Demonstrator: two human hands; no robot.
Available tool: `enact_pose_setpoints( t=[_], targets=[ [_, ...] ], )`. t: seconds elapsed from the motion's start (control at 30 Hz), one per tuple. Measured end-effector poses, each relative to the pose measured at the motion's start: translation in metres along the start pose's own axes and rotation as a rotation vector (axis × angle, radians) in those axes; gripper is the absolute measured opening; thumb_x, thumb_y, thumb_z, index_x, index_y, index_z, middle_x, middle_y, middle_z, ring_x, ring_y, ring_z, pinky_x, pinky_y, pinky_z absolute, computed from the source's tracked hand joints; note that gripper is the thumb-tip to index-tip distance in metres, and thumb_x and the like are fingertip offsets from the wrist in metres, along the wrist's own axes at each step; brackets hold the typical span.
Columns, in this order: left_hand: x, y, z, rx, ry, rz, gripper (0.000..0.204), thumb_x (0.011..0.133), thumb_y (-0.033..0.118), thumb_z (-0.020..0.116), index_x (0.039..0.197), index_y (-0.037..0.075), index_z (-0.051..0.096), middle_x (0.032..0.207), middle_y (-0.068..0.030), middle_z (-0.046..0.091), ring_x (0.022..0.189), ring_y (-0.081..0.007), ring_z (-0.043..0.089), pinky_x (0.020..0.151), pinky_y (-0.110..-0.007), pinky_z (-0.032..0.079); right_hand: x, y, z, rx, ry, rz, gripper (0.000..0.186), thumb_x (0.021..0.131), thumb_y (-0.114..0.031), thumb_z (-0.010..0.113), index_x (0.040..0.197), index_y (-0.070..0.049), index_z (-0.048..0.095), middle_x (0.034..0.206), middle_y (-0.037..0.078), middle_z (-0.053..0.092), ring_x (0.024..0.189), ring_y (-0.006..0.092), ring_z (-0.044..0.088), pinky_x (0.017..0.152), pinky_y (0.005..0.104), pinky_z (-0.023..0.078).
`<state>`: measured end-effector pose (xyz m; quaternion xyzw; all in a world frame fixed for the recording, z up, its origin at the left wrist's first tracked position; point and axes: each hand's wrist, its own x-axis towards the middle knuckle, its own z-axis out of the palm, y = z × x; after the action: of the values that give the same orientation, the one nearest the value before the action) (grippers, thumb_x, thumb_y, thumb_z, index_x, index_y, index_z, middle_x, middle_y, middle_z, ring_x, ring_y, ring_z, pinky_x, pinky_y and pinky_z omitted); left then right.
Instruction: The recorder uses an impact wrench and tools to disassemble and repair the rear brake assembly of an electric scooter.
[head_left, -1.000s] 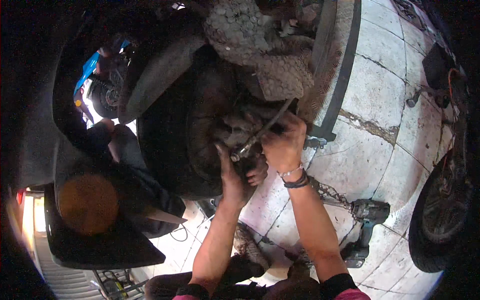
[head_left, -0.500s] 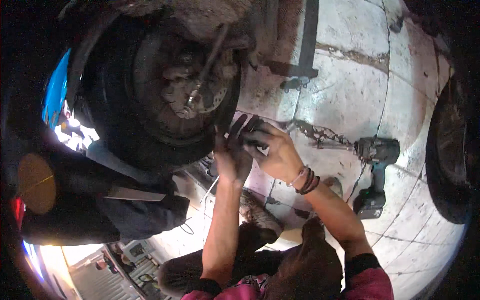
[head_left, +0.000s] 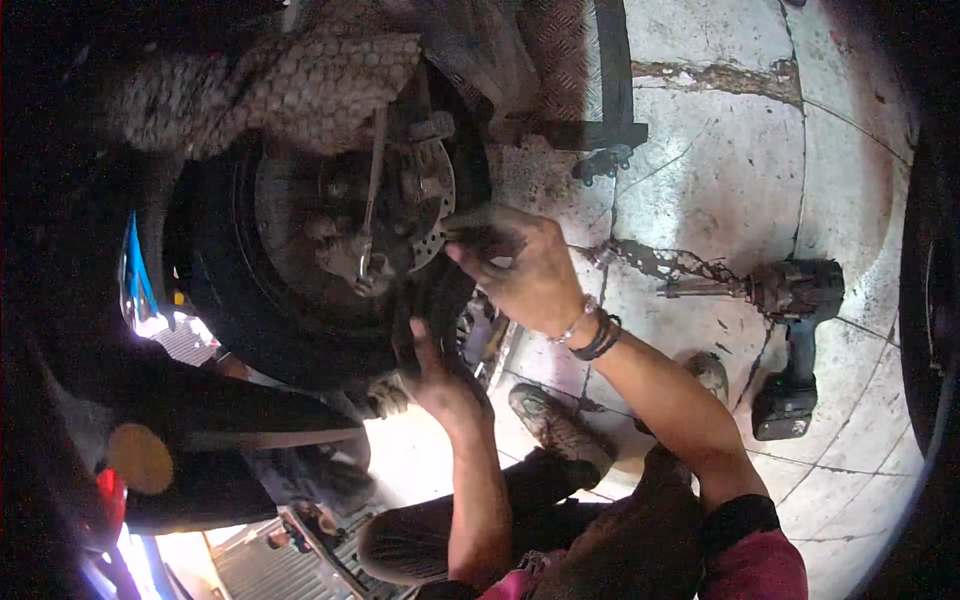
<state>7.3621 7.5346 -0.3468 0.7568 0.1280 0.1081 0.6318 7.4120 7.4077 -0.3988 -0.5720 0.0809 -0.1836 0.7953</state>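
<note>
A motorcycle wheel with a black tyre point(head_left: 225, 290) stands in front of me, a drilled brake disc point(head_left: 436, 250) at its hub. A long chrome-ended wrench point(head_left: 374, 205) rests on the axle area. My right hand point(head_left: 530, 265) is at the disc's right edge, thumb and forefinger pinched; whatever they hold is too dark to make out. Below it, my left hand point(head_left: 448, 385) lies against the tyre's lower right side, thumb stretched out. Its other fingers are blackened and hard to see against the rubber, and nothing shows in its grip.
A cordless impact wrench point(head_left: 797, 300) with a long socket lies on the stained tile floor at right. Small dark metal parts point(head_left: 604, 165) lie near a dark metal frame point(head_left: 615, 80). Another tyre point(head_left: 925, 300) stands at the far right. My shoe point(head_left: 560, 430) is below my hands.
Both hands, together in front of the tyre before, have parted. My right hand has come to the disc's edge; my left has dropped lower along the tyre. The view has shifted.
</note>
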Motion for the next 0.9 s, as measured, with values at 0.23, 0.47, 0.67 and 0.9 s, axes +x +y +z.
enact_pose_setpoints(
  t=[0.23,0.47,0.67,0.9],
  targets=[
    [0.015,0.003,0.027,0.123,0.141,0.075,0.056,0.101,0.035,0.056,0.136,-0.008,0.046,0.134,-0.0200,0.055,0.120,-0.0282,0.055,0.105,-0.042,0.043,0.002,0.001,0.021,0.139,0.064,0.106,0.022,0.078,-0.013,0.082,0.096,-0.003,0.072,0.092,0.009,0.074,0.081,0.0169,0.071,0.073,0.0296,0.055],
    [0.023,0.009,0.030,0.288,0.154,0.099,0.066,0.104,0.053,0.036,0.146,0.002,0.037,0.141,-0.0169,0.050,0.129,-0.0292,0.050,0.113,-0.045,0.037,0.028,-0.003,0.006,0.249,0.045,0.047,0.020,0.079,-0.009,0.080,0.096,-0.004,0.072,0.094,0.006,0.073,0.079,0.0171,0.071,0.069,0.0320,0.057],
    [0.032,0.011,0.034,0.143,0.148,0.076,0.066,0.103,0.053,0.040,0.144,0.001,0.040,0.139,-0.0160,0.052,0.125,-0.0291,0.053,0.109,-0.045,0.041,0.044,0.002,0.001,0.007,-0.013,-0.298,0.023,0.078,-0.006,0.078,0.100,-0.007,0.074,0.094,0.010,0.073,0.078,0.0237,0.073,0.063,0.0315,0.058],
    [0.034,-0.002,0.019,0.240,0.122,0.248,0.059,0.098,0.036,0.062,0.135,-0.006,0.044,0.129,-0.0197,0.056,0.113,-0.0260,0.059,0.099,-0.039,0.051,0.049,0.002,0.012,0.014,-0.017,-0.210,0.018,0.079,-0.005,0.076,0.097,-0.007,0.076,0.088,0.011,0.075,0.072,0.0233,0.074,0.064,0.0323,0.058]
  ],
)
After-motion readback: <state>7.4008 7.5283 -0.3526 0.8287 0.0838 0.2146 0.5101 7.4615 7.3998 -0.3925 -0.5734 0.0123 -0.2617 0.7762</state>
